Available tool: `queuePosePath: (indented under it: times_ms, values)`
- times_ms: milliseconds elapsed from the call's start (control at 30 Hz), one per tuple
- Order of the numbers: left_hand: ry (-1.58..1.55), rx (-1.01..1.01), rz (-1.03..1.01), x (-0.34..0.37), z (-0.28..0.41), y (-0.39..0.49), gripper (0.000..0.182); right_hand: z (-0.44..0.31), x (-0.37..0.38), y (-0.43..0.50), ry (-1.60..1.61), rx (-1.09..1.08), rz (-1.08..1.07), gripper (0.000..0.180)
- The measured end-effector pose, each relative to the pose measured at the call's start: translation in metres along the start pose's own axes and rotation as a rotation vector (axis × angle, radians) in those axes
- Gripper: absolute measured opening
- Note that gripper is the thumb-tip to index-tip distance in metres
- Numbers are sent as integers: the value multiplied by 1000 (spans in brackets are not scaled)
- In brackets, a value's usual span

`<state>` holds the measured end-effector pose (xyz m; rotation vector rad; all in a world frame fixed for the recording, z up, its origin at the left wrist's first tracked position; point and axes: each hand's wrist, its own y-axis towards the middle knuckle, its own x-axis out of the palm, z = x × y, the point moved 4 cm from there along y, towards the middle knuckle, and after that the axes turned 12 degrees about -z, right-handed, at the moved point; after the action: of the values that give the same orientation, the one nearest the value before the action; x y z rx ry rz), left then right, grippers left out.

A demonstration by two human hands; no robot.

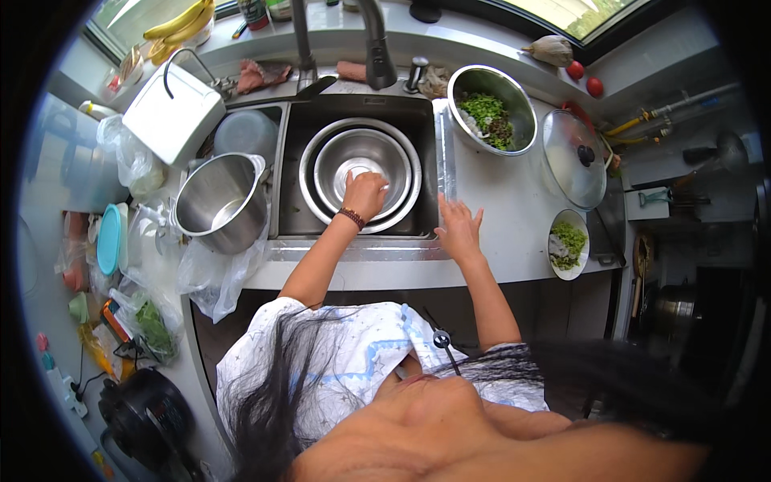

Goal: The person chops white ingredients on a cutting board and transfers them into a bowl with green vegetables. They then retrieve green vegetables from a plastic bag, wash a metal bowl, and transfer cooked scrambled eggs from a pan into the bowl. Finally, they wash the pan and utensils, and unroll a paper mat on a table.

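My left hand (364, 194), with beaded bracelets at its wrist, reaches over the smaller steel bowl (394, 158). Its fingers curl above the bowl's bottom; whether they hold or touch anything is hidden. That bowl rests inside a larger steel bowl (306, 162), and both stand in the sink basin (295, 205). My right hand (460, 232) is beside the basin's right front corner, fingers spread and holding nothing. It is close to the silver strip (447, 159) along the sink's edge; contact is hard to tell. Above the basin hangs the faucet (380, 57).
A steel bowl of chopped greens (523, 96), a glass lid (572, 158) and a white bowl of greens (565, 276) stand on the right counter (500, 199). To the left are a deep steel pot (199, 199), plastic bags (220, 283) and a black appliance (147, 416).
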<state>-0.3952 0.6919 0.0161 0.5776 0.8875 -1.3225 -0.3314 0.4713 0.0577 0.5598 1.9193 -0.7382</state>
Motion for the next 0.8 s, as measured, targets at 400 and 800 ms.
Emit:
queuePosePath:
  times_ms: [400, 800]
  values:
    - [-159, -45, 72, -12, 11, -60, 22, -10, -10, 21, 36, 4, 30, 59]
    - [-53, 283, 371, -27, 21, 157, 27, -12, -34, -3, 246, -232, 203, 58]
